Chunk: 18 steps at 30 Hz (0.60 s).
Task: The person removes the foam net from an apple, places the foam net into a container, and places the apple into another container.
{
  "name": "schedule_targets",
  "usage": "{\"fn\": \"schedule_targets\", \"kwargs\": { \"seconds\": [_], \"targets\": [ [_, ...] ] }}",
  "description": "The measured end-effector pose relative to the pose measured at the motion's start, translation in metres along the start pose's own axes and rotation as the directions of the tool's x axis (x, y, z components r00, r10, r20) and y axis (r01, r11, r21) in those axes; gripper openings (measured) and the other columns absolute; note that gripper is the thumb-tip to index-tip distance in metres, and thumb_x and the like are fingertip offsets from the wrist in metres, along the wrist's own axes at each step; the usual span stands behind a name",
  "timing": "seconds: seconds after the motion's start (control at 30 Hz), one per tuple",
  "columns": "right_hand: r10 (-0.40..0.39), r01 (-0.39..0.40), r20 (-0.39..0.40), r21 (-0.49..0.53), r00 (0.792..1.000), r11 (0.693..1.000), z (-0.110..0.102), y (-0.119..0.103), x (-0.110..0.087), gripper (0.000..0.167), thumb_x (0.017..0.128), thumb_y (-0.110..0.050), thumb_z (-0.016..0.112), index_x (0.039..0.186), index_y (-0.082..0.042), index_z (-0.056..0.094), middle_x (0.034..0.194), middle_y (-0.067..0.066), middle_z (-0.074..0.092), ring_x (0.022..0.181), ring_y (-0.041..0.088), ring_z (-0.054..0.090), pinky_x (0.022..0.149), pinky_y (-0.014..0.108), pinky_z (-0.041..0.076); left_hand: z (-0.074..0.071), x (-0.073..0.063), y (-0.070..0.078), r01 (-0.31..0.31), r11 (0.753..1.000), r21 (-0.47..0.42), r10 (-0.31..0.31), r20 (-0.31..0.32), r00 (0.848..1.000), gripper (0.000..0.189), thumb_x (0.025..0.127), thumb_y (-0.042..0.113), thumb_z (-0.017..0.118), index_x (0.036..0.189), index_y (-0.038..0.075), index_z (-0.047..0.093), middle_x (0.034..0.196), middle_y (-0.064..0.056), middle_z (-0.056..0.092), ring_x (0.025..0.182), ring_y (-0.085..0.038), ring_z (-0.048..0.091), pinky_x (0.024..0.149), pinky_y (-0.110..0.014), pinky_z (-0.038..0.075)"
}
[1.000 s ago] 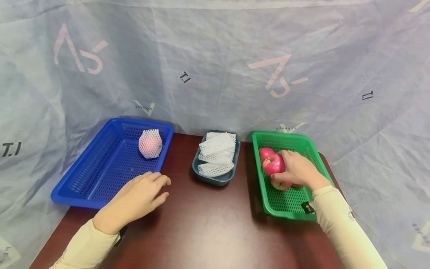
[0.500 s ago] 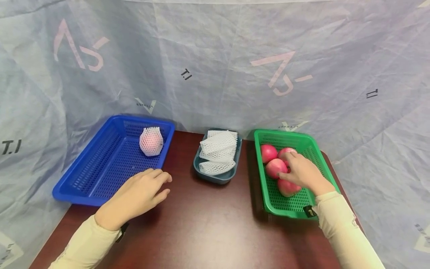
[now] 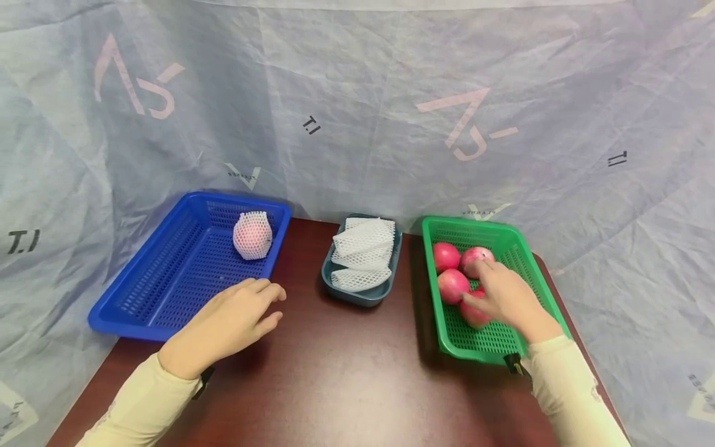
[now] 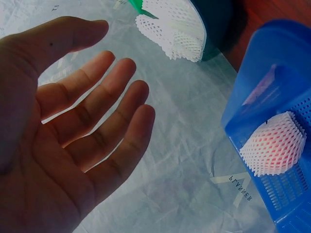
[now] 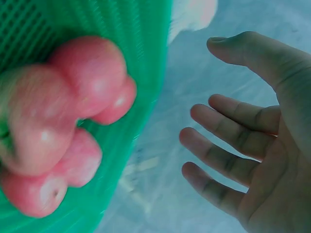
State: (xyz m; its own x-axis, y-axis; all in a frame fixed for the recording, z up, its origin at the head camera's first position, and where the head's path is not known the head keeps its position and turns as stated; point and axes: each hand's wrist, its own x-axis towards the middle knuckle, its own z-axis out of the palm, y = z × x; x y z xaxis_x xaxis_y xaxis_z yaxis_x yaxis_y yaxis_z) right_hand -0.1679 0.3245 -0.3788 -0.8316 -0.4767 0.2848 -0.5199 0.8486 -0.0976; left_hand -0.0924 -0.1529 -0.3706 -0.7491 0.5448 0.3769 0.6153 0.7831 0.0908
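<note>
My right hand (image 3: 507, 297) is over the green basket (image 3: 441, 332), its fingers relaxed and apart, with nothing between them. Below and beside its fingertips lie several red apples (image 3: 453, 286), one partly covered by the hand. The right wrist view has the apples (image 5: 87, 73) bunched against the basket wall, apart from the spread hand (image 5: 257, 141). On the other side, my left hand (image 3: 229, 320) hovers near the front right corner of the blue basket (image 3: 120, 292), fingers loosely bent and holding nothing. An apple in a white foam net (image 3: 252, 236) sits in that basket's far right corner.
Between the baskets, a small dark teal tray (image 3: 363, 299) holds several white foam net sleeves (image 3: 363, 245). All three containers stand on a dark reddish-brown table (image 3: 346, 372). A grey printed cloth (image 3: 357, 112) hangs behind it.
One second ago my right hand gripped an apple in the green basket; it has let go, and the apples have shifted apart. The left hand has stayed in place.
</note>
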Motion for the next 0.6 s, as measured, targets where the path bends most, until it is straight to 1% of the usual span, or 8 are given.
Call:
{"fn": "schedule_targets", "kwargs": {
  "seconds": [0.1, 0.17, 0.23, 0.3, 0.37, 0.4, 0.5, 0.6],
  "targets": [
    [-0.055, 0.055, -0.065, 0.0, 0.996, 0.998, -0.002, -0.022, -0.01, 0.046, 0.075, -0.023, 0.083, 0.108, -0.001, 0.061, 0.098, 0.01, 0.065, 0.083, 0.028, 0.062, 0.073, 0.047, 0.053, -0.001, -0.001, -0.002, 0.019, 1.0, -0.005, -0.019, 0.005, 1.0, 0.023, 0.084, 0.017, 0.078, 0.103, 0.009, 0.067, 0.097, -0.002, 0.064, 0.089, -0.023, 0.063, 0.075, -0.04, 0.054],
    [-0.08, 0.08, -0.093, -0.01, 0.992, 0.997, -0.002, -0.039, -0.021, 0.045, 0.074, -0.026, 0.084, 0.103, -0.002, 0.061, 0.09, 0.006, 0.062, 0.079, 0.025, 0.06, 0.07, 0.043, 0.052, 0.0, -0.001, -0.002, 0.023, 1.0, -0.007, -0.023, 0.01, 1.0, 0.023, 0.084, 0.017, 0.078, 0.103, 0.009, 0.067, 0.097, -0.002, 0.064, 0.09, -0.023, 0.062, 0.075, -0.04, 0.054],
    [-0.109, 0.108, -0.114, -0.017, 0.987, 0.994, -0.001, -0.056, -0.031, 0.046, 0.072, -0.028, 0.086, 0.102, -0.004, 0.06, 0.088, 0.003, 0.06, 0.079, 0.023, 0.06, 0.071, 0.042, 0.052, 0.0, 0.0, -0.003, 0.026, 1.0, -0.012, -0.026, 0.017, 1.0, 0.023, 0.084, 0.016, 0.078, 0.103, 0.009, 0.067, 0.097, -0.002, 0.064, 0.091, -0.024, 0.063, 0.076, -0.041, 0.054],
    [-0.135, 0.134, -0.123, -0.02, 0.983, 0.991, 0.001, -0.07, -0.04, 0.048, 0.071, -0.03, 0.086, 0.103, -0.005, 0.061, 0.089, 0.002, 0.06, 0.08, 0.021, 0.06, 0.071, 0.041, 0.052, 0.0, 0.0, -0.005, 0.027, 0.999, -0.02, -0.026, 0.024, 0.999, 0.023, 0.084, 0.016, 0.078, 0.103, 0.008, 0.067, 0.098, -0.003, 0.064, 0.092, -0.024, 0.063, 0.078, -0.041, 0.054],
    [-0.156, 0.155, -0.13, -0.016, 0.979, 0.988, 0.003, -0.08, -0.046, 0.051, 0.07, -0.031, 0.087, 0.106, -0.004, 0.063, 0.095, 0.002, 0.063, 0.084, 0.021, 0.062, 0.073, 0.041, 0.053, -0.002, 0.003, -0.008, 0.031, 0.999, -0.031, -0.03, 0.035, 0.999, 0.024, 0.085, 0.015, 0.078, 0.104, 0.006, 0.067, 0.098, -0.004, 0.064, 0.093, -0.025, 0.064, 0.08, -0.042, 0.053],
    [-0.161, 0.16, -0.134, -0.016, 0.978, 0.987, 0.004, -0.084, -0.048, 0.054, 0.069, -0.032, 0.087, 0.11, -0.004, 0.064, 0.099, 0.002, 0.064, 0.088, 0.021, 0.063, 0.075, 0.041, 0.053, -0.003, 0.005, -0.01, 0.029, 0.999, -0.036, -0.028, 0.034, 0.999, 0.024, 0.085, 0.015, 0.077, 0.104, 0.005, 0.066, 0.098, -0.005, 0.064, 0.093, -0.026, 0.064, 0.081, -0.043, 0.053],
    [-0.157, 0.157, -0.144, -0.014, 0.977, 0.987, 0.008, -0.091, -0.052, 0.054, 0.069, -0.032, 0.088, 0.11, -0.006, 0.065, 0.1, 0.001, 0.064, 0.086, 0.02, 0.063, 0.073, 0.04, 0.053, -0.011, 0.016, -0.021, 0.045, 0.998, -0.048, -0.043, 0.046, 0.998, 0.023, 0.086, 0.013, 0.076, 0.105, 0.003, 0.067, 0.099, -0.009, 0.065, 0.093, -0.029, 0.065, 0.081, -0.046, 0.053],
    [-0.147, 0.148, -0.148, -0.008, 0.978, 0.989, 0.012, -0.093, -0.052, 0.053, 0.068, -0.032, 0.088, 0.109, -0.007, 0.065, 0.099, 0.0, 0.064, 0.086, 0.02, 0.062, 0.073, 0.039, 0.052, -0.019, 0.031, -0.041, 0.085, 0.994, -0.073, -0.08, 0.065, 0.995, 0.024, 0.087, 0.012, 0.075, 0.106, 0.001, 0.067, 0.102, -0.013, 0.067, 0.095, -0.032, 0.065, 0.082, -0.049, 0.053]
  ]
}}
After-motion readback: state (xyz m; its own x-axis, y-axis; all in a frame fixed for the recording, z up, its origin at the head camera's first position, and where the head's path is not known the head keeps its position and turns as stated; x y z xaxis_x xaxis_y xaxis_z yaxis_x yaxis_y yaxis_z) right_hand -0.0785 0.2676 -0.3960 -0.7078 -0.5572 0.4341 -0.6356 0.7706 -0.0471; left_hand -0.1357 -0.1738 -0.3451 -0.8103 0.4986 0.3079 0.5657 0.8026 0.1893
